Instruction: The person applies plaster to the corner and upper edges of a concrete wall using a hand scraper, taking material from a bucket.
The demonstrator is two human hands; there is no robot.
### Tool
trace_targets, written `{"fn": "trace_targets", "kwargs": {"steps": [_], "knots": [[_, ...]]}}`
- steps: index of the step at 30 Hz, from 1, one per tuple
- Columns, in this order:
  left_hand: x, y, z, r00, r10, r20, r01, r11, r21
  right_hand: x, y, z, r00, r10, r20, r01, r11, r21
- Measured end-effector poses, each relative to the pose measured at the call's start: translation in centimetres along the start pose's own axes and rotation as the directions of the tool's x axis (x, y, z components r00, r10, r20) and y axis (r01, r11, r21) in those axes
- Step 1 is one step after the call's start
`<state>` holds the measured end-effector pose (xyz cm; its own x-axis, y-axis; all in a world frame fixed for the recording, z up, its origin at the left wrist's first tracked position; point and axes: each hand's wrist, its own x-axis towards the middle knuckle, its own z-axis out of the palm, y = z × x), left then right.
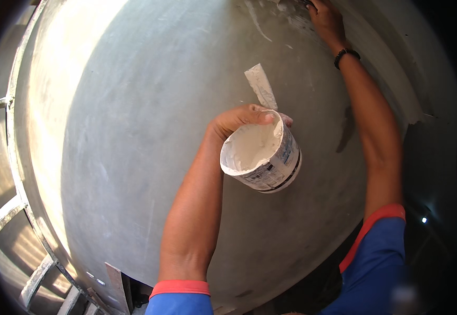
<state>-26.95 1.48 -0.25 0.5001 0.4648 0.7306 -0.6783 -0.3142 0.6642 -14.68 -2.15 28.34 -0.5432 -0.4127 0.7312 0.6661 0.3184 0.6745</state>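
Observation:
My left hand (247, 118) grips the far rim of a round tub (270, 173), with the thumb hooked over the inside edge. White paste (249, 147) coats the tub's inner wall and bottom, and printed labels wrap its outside. Beyond the rim sticks up a flat, paste-smeared strip (260, 86), next to my left fingers. At the top edge, my right hand (327, 21) is closed around a dark handle, whose far end is cut off by the frame. White smears (297, 13) mark the grey surface beside it.
A large curved grey surface (149, 131) fills most of the view, sunlit along its left side. A metal ladder-like frame (16, 173) runs down the far left. A thin board (117, 283) stands at the lower left. Dark space lies at the right.

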Motion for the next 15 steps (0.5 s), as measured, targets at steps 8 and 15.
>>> {"fn": "trace_targets", "kwargs": {"steps": [8, 15], "knots": [[0.2, 0.0, -0.3, 0.999, -0.015, 0.04, 0.014, 1.0, 0.028, 0.7, 0.3, 1.2, 1.0, 0.028, 0.006, -0.027, 0.999, -0.041], [0.0, 0.0, -0.4, 0.997, 0.009, 0.079, -0.017, 0.994, 0.106, 1.3, -0.9, 1.0, 0.998, 0.006, 0.069, 0.001, 0.995, -0.097]]}}
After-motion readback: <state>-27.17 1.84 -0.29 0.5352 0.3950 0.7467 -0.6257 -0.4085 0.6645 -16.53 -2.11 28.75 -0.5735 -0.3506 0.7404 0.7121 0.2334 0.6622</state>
